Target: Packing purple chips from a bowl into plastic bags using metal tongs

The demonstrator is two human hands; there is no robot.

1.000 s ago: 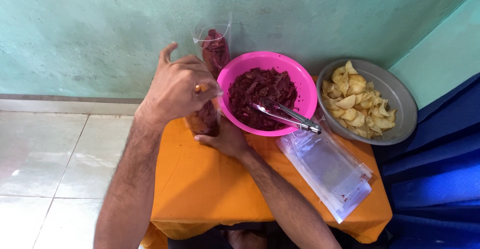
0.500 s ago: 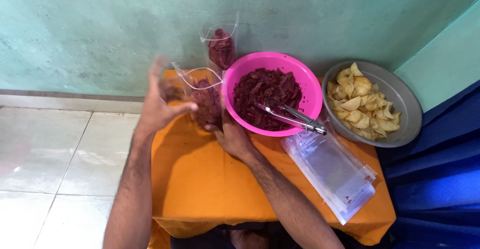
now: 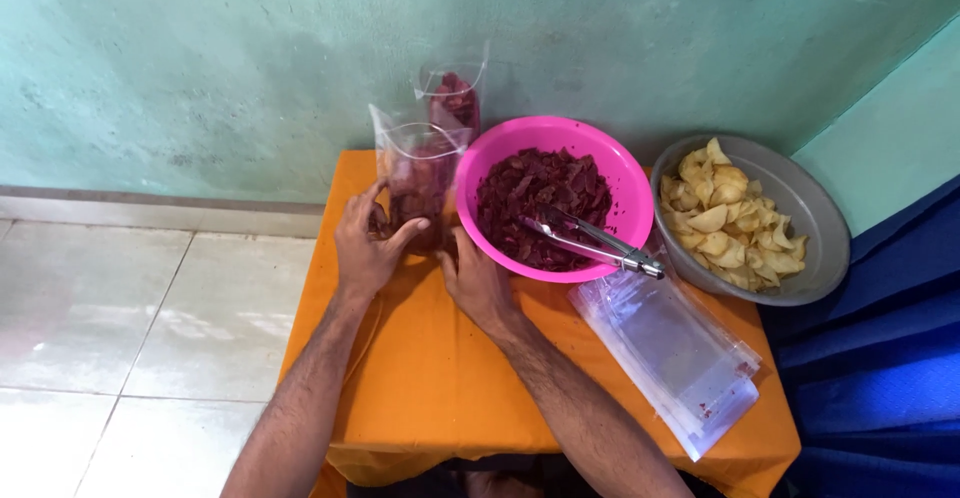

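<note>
A clear plastic bag (image 3: 417,173), partly filled with dark red chips, stands upright on the orange table (image 3: 430,378) beside a pink bowl (image 3: 610,168) of the same chips. My left hand (image 3: 368,243) cups the bag's lower left side with fingers wrapped against it. On the other side my right hand (image 3: 478,280) touches the bag's base, next to the bowl's near rim. Metal tongs (image 3: 590,241) lie inside the bowl. A second filled bag (image 3: 455,93) stands behind, against the wall.
A grey metal dish (image 3: 800,213) of pale yellow chips sits at the right. A stack of flat clear bags (image 3: 675,353) lies on the table's right front. Blue cloth (image 3: 880,358) hangs at the right; tiled floor (image 3: 130,318) lies to the left.
My left hand came down from above the bag's top to grip its lower side. The bag now stands on the table with its mouth open.
</note>
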